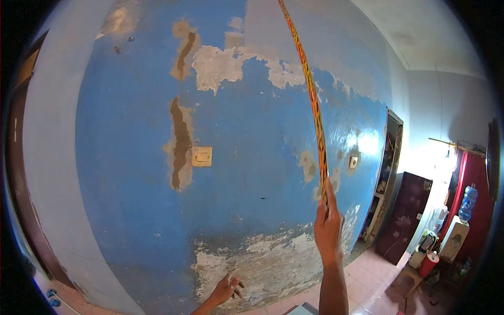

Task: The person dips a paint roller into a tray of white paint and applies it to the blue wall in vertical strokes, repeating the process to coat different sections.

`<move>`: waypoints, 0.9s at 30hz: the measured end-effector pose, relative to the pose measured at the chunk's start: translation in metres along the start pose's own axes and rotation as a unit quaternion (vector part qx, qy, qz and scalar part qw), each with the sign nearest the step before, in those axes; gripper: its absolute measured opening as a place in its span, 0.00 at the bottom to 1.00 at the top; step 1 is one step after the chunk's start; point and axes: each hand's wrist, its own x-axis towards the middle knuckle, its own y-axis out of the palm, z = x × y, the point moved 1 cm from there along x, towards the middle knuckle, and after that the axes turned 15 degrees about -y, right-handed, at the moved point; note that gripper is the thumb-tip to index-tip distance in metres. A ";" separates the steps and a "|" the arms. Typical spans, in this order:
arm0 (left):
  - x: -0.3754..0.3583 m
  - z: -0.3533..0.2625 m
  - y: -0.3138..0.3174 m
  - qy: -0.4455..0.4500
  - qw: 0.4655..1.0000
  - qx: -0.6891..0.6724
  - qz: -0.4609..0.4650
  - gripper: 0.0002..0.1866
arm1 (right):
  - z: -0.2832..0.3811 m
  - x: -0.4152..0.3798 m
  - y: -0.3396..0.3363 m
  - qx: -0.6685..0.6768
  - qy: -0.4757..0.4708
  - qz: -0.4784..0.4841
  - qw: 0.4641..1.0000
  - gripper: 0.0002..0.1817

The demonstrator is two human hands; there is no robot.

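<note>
My right hand (327,223) is raised in front of the blue wall (131,199) and grips the lower end of a long thin stick (313,100) with an orange, yellow and black pattern. The stick runs up and slightly left, out of the top of the view. My left hand (227,287) hangs low near the bottom edge, fingers loosely spread, holding nothing, close to the peeling base of the wall.
A light switch (201,156) sits on the wall, with large patches of flaked paint around it. To the right are a doorway (388,173), a dark cabinet (403,218), a water dispenser with a blue bottle (465,210) and a pink tiled floor (375,278).
</note>
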 end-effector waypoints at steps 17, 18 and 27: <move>-0.017 -0.177 0.137 0.308 0.945 0.098 0.041 0.37 | -0.036 -0.328 0.004 0.018 0.002 0.015 1.000 0.19; -0.019 -0.180 0.142 0.332 0.938 0.103 0.007 0.36 | -0.038 -0.349 0.005 0.039 0.029 0.043 0.998 0.19; -0.024 -0.173 0.175 0.375 0.921 0.102 0.031 0.30 | -0.052 -0.402 -0.006 0.080 0.038 0.037 0.995 0.19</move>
